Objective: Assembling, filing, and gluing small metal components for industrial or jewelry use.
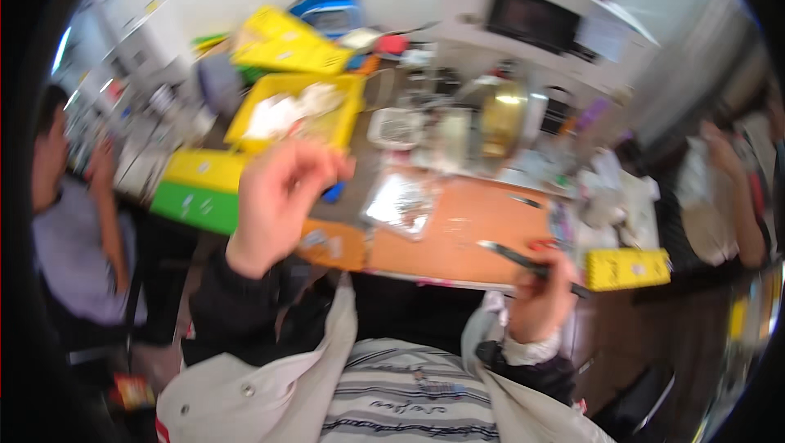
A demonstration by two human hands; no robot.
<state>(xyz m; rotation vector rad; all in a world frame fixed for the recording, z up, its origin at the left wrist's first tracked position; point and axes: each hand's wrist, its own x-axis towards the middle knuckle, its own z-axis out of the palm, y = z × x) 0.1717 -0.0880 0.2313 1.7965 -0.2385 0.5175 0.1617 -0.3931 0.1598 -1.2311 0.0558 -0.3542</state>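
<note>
My left hand point(280, 202) is raised in front of the yellow bin point(357, 103), blurred by motion. Its thumb and fingers are curled together in a pinch; whatever they may hold is too small or smeared to make out. Over the front right edge of the orange work mat point(458, 238), my right hand point(541, 300) is closed round a slim dark pen-like tool point(513, 256) with a pale tip pointing left. A clear shallow tray point(402, 204) with small shiny pieces lies on the mat's left part, between my hands.
A green and yellow bin point(196, 197) stands left of my left hand. Behind the mat are a small white tub point(395, 128) and a shiny gold-coloured object point(503, 120). A yellow block point(628, 269) sits at the right edge. Another person point(90, 238) sits at far left.
</note>
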